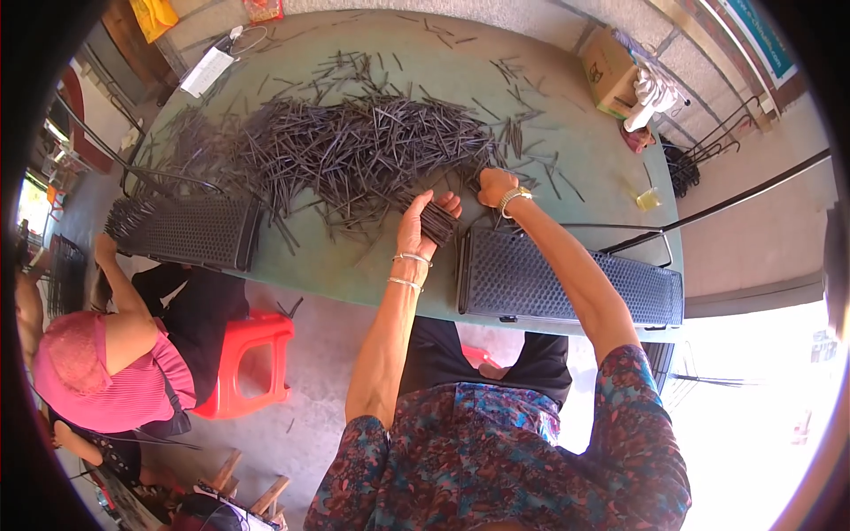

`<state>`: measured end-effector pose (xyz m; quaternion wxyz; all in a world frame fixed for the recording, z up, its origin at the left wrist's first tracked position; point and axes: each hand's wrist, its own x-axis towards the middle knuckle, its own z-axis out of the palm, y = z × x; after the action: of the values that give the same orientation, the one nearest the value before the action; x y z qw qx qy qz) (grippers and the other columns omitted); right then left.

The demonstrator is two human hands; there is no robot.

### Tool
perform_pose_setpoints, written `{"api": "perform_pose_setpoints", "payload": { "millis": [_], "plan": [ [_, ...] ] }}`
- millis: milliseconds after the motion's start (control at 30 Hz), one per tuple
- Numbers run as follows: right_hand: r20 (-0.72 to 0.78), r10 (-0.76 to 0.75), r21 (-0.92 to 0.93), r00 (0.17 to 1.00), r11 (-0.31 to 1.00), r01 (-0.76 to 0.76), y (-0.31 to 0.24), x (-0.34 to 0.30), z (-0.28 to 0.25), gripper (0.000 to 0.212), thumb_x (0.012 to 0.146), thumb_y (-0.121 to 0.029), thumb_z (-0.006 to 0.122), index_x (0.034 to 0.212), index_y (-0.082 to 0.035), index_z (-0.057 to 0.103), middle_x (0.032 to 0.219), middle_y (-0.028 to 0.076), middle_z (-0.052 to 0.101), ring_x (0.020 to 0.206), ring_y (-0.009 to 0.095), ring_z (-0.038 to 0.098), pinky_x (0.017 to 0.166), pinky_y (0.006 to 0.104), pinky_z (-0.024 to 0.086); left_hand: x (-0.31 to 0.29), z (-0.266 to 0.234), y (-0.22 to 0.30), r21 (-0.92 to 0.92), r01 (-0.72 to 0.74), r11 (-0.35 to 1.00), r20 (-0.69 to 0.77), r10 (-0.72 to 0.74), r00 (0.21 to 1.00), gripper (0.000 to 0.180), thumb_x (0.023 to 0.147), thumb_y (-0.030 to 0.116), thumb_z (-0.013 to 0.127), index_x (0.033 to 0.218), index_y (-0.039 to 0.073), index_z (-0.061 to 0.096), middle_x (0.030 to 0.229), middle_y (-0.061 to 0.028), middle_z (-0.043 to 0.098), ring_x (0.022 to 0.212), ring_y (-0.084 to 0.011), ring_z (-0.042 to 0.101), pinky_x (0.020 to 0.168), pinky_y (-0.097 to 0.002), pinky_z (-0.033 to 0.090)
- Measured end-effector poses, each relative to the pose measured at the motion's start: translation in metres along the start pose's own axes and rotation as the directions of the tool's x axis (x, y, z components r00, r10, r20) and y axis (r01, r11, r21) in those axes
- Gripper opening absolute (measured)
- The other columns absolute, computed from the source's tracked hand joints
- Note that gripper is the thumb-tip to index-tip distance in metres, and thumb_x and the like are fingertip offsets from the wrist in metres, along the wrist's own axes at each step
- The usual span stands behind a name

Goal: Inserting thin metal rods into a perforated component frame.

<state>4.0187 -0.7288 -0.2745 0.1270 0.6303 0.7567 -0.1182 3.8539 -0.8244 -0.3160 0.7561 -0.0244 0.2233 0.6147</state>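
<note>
Clasps a bundle of thin dark sticks [439, 225] in the left hand [413, 232], above the counter [354, 270]; curls the right hand [496, 188] beside the loose stick pile [354, 142], near the black perforated rack [558, 279]; cannot tell whether clamped on anything there.

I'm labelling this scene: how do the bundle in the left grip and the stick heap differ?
The bundle is small; the heap is far larger. The bundle's sticks lie side by side; the heap's point every way. The left grip holds the bundle, while the heap lies on the table. Both are thin, dark sticks.
</note>
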Motion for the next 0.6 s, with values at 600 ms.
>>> {"api": "perform_pose_setpoints", "payload": {
  "millis": [600],
  "plan": [
    [-0.13,-0.313,0.732,0.941,0.61,0.304,-0.03,-0.029,-0.064,0.023,0.08,-0.012,0.057,0.089,0.009,0.062,0.072,0.014,0.066,0.058,0.019,0.065,0.052,0.0302,0.052,0.037,0.036,-0.009,0.071,-0.091,0.993,0.337,0.062,0.939,0.036,0.085,0.034,0.069,0.096,0.0,0.061,0.081,-0.0053,0.061,0.07,-0.015,0.057,0.07,-0.031,0.05]
  ]
}}
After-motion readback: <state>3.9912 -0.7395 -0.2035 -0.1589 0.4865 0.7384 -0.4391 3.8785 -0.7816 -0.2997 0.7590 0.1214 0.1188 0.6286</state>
